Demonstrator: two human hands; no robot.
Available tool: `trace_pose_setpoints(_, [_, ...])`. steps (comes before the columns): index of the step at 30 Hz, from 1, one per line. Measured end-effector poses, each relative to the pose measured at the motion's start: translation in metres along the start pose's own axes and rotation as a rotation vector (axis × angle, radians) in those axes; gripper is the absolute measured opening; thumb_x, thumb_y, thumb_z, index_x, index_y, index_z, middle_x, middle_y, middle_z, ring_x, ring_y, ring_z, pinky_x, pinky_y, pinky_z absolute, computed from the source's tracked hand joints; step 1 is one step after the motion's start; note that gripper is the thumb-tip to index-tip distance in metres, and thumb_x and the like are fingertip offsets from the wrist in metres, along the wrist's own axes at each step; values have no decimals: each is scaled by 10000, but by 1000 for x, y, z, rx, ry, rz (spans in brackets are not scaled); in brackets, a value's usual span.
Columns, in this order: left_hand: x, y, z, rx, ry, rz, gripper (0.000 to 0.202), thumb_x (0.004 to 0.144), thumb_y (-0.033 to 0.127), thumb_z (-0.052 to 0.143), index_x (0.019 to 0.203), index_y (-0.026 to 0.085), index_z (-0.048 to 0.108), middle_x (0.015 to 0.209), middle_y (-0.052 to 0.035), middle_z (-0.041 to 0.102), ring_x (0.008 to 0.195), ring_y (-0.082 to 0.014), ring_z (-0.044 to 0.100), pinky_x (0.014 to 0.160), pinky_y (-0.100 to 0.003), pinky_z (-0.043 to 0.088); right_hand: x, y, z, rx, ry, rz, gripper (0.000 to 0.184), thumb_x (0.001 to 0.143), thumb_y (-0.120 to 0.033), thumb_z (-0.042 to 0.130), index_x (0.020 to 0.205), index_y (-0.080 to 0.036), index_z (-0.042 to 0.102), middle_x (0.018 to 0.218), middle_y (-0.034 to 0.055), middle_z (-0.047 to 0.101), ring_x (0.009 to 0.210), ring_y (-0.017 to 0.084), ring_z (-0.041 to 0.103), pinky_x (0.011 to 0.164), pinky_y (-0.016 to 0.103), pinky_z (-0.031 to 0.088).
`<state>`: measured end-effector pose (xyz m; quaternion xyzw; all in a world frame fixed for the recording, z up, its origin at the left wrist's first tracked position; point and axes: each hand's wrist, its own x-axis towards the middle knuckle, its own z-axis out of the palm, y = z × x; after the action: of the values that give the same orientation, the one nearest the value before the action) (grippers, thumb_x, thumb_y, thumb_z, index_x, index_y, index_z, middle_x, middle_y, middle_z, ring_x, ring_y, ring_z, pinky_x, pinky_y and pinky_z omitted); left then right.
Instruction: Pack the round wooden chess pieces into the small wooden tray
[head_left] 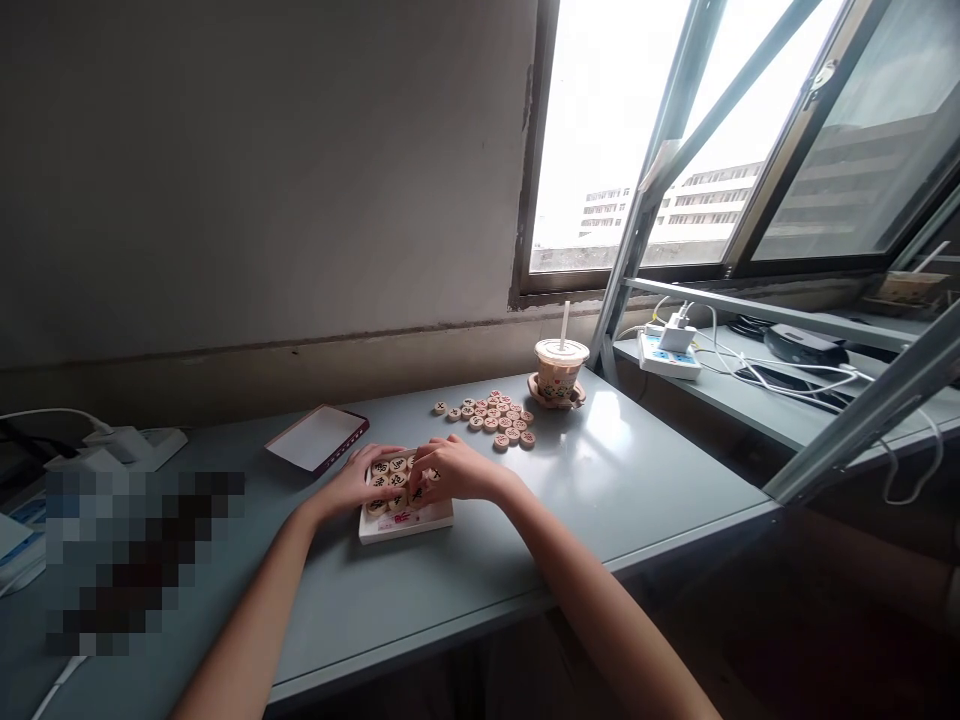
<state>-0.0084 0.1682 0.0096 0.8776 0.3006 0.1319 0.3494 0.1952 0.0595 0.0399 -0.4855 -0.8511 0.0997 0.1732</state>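
A shallow white box (406,524) sits on the desk, with rows of round wooden Chinese chess pieces (397,481) in it, marked in black. Pink print shows on its bare near part. My left hand (352,487) rests at the box's left side, fingers spread over the far left corner and thumb stretched across the pieces. Over the box's right side, the fingers of my right hand (451,470) are bent down around a Chinese chess piece (434,476), partly hidden by them. More loose pieces (502,423), several with red characters, lie in a cluster beyond.
A dark red box lid (319,438) lies left of the box, white inside upward. A lidded drink cup (559,370) with a straw stands at the back right. A metal frame (637,220) rises at the desk's right end. Chargers (124,442) sit at the left.
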Motion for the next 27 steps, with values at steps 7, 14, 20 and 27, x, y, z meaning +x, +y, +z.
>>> trace_pose_setpoints(7, [-1,16,7,153,86,-42,581,732,612,573,1209,281,555,1258,-62,525,1237,-305,415,1035,-420,336,-13,30,-11,-366,334,409,210,885,-287,541,1050,-227,657,1151,80,598,1070,241,476,889,386,305])
trace_pose_setpoints(14, [0,20,15,192,98,6,659,675,621,630,1232,287,519,1292,-54,484,1235,-288,395,1025,-384,342,-25,50,-8,-609,216,565,213,856,-184,492,965,-175,675,1167,130,595,1105,285,436,970,457,247])
trace_pose_setpoints(20, [0,20,14,156,96,11,653,655,612,654,1203,278,539,1266,-61,499,1222,-284,407,1011,-377,364,-22,45,-12,-455,230,564,137,834,-212,543,846,-178,674,927,95,677,956,247,530,891,411,273])
trace_pose_setpoints(27, [-2,28,12,144,74,-4,633,672,600,645,1214,292,535,1251,-61,498,1231,-287,400,1022,-402,356,-19,19,-31,108,120,203,222,792,-428,623,920,-252,668,935,1,665,877,173,555,851,325,311])
